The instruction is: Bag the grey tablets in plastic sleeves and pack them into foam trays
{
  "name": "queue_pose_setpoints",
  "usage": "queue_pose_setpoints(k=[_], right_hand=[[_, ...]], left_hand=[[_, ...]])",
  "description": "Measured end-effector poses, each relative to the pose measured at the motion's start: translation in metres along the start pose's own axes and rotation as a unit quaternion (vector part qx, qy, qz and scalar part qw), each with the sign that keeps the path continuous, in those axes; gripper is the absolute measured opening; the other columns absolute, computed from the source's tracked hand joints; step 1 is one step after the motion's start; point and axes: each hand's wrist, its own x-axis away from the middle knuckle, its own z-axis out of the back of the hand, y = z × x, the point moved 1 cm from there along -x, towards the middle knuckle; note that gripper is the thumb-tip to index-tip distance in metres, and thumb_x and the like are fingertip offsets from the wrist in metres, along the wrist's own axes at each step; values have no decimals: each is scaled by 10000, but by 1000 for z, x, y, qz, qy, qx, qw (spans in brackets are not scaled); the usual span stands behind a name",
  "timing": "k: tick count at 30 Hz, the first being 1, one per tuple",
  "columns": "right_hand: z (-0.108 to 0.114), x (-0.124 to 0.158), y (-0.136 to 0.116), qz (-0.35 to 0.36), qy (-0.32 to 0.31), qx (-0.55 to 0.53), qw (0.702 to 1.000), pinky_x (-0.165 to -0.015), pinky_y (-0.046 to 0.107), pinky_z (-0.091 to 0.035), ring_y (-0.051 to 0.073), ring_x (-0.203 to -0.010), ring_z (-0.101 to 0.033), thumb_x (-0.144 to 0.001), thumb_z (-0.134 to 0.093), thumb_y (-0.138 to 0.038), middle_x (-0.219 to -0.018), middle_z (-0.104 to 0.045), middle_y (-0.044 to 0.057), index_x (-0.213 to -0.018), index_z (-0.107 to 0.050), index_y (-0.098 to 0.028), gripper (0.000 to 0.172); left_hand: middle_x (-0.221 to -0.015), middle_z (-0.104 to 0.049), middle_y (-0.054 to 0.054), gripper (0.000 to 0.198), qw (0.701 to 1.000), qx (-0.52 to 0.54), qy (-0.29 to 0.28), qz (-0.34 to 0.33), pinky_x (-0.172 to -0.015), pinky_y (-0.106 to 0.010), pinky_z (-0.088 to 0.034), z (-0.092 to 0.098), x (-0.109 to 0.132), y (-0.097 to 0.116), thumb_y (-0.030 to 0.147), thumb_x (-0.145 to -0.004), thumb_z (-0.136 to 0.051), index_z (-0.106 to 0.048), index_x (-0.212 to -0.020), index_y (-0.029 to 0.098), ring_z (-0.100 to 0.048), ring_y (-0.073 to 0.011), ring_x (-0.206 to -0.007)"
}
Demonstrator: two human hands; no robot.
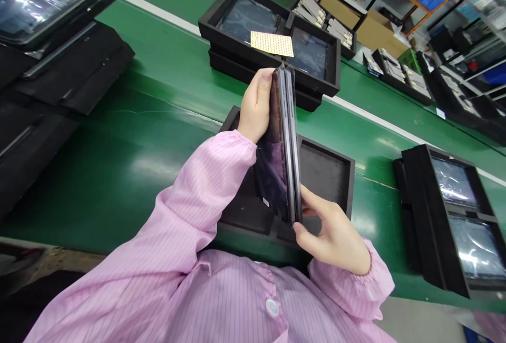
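Two slim tablets (288,148), pressed face to face, stand on end above a black tray (328,169) near the table's (166,164) near edge. The left hand (255,106) has its grip around their upper end, thumb laid on the outer screen, probably to keep the pair from sliding apart; its other fingers are mostly hidden. The right hand (334,229) holds the lower end between thumb and fingers, seemingly to steady it and line up the long edges, which face the wearer. Toward the table's far edge, a tray stack (231,45) carries a yellow dotted sheet (272,43), which looks kept within reach. Other stacks stand to the left (79,69) and by the near edge at right (427,216), likely leaving the middle for handling.
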Motion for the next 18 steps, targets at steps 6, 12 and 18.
queue_pose_setpoints(k=[6,12,18], right_hand=[[-1,-3,-3,-8,1,-1,1000,-780,270,-673,183,-892,-779,-793,-513,-138,-1133,-793,61,-1488,-512,-111,695],[-10,-9,-1,-69,57,-37,995,-782,271,-668,172,-783,-779,-897,-525,-194,-1001,-817,51,-1394,-632,-106,516],[-14,-14,6,-87,48,-85,991,-858,316,-656,212,-944,-786,-950,-529,-248,-1182,-788,77,-1400,-650,-162,474]], left_hand=[[-967,-677,-46,564,1000,18,-4,24,-1009,-324,-516,1,-1,-1,716,-961,-360,-679,-1004,252,-674,-223,-1086],[-983,-700,-47,628,999,11,-12,29,-1032,-362,-526,4,-4,-9,778,-918,-359,-680,-984,243,-687,-217,-1070],[-1085,-720,-65,618,995,40,2,93,-1127,-385,-472,7,-4,-40,777,-897,-423,-693,-1042,240,-644,-239,-1213]])
